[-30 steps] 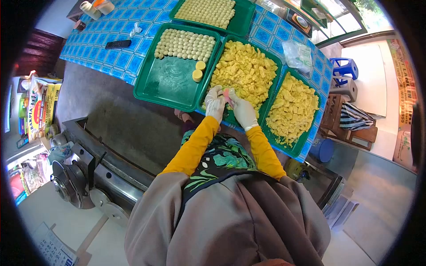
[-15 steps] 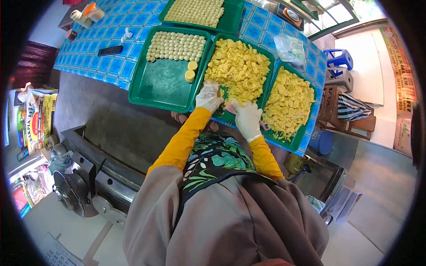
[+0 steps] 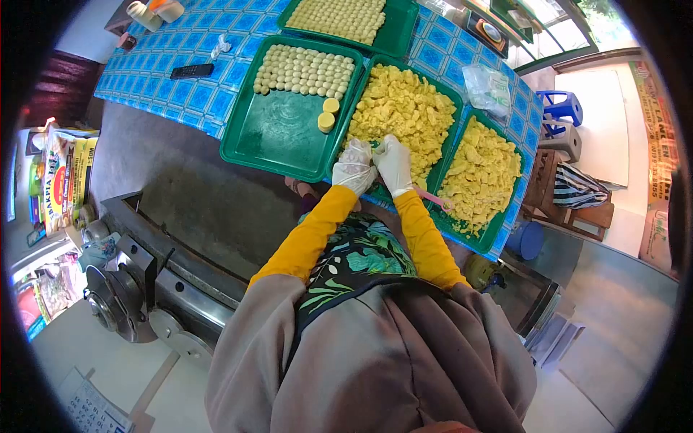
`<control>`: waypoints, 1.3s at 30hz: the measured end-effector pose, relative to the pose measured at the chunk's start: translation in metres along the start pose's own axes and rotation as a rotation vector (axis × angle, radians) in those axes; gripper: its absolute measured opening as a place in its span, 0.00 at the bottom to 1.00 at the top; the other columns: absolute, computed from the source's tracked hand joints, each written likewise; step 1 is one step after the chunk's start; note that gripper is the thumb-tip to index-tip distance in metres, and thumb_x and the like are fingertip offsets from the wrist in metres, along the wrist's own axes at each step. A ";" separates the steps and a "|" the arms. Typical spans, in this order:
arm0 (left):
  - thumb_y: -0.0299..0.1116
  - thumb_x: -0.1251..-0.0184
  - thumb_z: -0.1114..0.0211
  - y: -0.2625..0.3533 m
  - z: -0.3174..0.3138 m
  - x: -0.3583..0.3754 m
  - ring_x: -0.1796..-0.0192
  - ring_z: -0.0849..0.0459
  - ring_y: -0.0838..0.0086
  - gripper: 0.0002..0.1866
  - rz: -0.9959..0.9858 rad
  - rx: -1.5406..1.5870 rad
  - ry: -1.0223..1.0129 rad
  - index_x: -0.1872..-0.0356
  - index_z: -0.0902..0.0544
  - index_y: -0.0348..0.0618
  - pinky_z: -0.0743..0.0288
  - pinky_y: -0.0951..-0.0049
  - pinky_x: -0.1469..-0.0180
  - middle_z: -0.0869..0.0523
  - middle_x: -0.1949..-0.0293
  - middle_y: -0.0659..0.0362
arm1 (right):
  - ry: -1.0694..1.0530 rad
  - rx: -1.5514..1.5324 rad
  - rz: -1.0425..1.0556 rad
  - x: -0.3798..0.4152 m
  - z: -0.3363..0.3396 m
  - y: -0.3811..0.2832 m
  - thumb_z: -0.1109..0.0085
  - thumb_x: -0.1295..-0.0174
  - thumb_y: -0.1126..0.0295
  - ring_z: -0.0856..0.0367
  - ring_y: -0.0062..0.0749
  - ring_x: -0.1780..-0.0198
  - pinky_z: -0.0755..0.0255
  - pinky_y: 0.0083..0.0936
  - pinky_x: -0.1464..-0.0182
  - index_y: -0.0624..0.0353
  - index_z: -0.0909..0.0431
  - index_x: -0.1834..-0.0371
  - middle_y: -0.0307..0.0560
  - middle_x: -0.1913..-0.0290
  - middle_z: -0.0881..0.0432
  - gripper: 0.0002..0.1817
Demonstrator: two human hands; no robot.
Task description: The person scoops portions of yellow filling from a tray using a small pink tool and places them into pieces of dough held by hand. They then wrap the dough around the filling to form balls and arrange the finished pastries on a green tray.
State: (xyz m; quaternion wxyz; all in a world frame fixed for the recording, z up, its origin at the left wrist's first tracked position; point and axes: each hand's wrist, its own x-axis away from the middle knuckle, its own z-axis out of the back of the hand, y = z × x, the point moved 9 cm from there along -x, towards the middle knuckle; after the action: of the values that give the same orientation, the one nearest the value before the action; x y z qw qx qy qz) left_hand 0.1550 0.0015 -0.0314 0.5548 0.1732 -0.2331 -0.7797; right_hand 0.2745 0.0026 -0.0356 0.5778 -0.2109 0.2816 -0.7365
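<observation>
My left hand, in a white glove, is curled at the near edge of the middle green tray. My right hand, gloved too, meets it with fingers drawn together. What lies between them is hidden. Crumbly yellow mash heaps up in that tray just beyond my hands. A pink handle sticks out by my right wrist; its other end is covered. In the left green tray, rows of small pale dough balls lie beside two yellow round pieces.
Another tray of yellow mash stands at the right, and a tray of dough balls at the back. On the blue checked tablecloth lie a remote control and a plastic bag. Behind me is a metal machine.
My right hand has moved from the pink tool's place toward my left hand, and the two now touch. The pink handle shows more. The view has shifted slightly.
</observation>
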 end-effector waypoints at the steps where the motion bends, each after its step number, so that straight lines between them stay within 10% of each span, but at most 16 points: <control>1: 0.36 0.47 0.33 0.001 0.000 0.000 0.51 0.17 0.50 0.18 0.008 -0.004 -0.029 0.56 0.22 0.39 0.20 0.54 0.54 0.20 0.54 0.44 | 0.001 0.003 0.001 -0.001 0.000 -0.001 0.30 0.50 0.72 0.16 0.52 0.70 0.25 0.38 0.68 0.62 0.24 0.73 0.59 0.74 0.18 0.10; 28: 0.36 0.44 0.34 0.013 0.025 0.006 0.52 0.20 0.50 0.18 -0.064 0.120 0.153 0.54 0.21 0.40 0.23 0.54 0.52 0.21 0.55 0.45 | 0.086 -0.116 0.008 0.007 0.009 0.000 0.33 0.47 0.75 0.17 0.58 0.68 0.24 0.43 0.65 0.59 0.23 0.66 0.58 0.73 0.17 0.08; 31: 0.34 0.44 0.32 -0.001 0.036 0.023 0.54 0.19 0.55 0.20 -0.019 0.379 0.350 0.50 0.21 0.39 0.23 0.60 0.52 0.21 0.54 0.48 | -0.016 -0.868 -0.215 0.013 0.018 0.001 0.31 0.47 0.74 0.16 0.55 0.70 0.22 0.41 0.65 0.59 0.20 0.56 0.58 0.69 0.17 0.15; 34: 0.26 0.46 0.32 -0.022 0.037 0.037 0.61 0.22 0.67 0.22 0.129 0.749 0.501 0.47 0.22 0.40 0.25 0.71 0.60 0.22 0.53 0.52 | -0.093 -0.109 0.205 0.012 0.026 -0.042 0.30 0.48 0.73 0.16 0.50 0.59 0.22 0.38 0.57 0.58 0.21 0.51 0.54 0.61 0.16 0.19; 39: 0.26 0.46 0.33 -0.018 0.044 0.035 0.61 0.22 0.65 0.22 0.094 0.626 0.496 0.46 0.22 0.40 0.25 0.69 0.60 0.22 0.53 0.51 | -0.067 0.197 0.341 0.011 -0.008 -0.039 0.34 0.46 0.70 0.18 0.53 0.57 0.23 0.42 0.53 0.57 0.22 0.53 0.54 0.59 0.16 0.17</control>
State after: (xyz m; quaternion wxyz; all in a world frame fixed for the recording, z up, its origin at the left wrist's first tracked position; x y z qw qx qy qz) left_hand 0.1066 -0.0189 -0.0051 0.5496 0.5060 -0.3257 -0.5794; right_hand 0.2377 0.0002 -0.0160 0.7209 -0.1273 0.2203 -0.6446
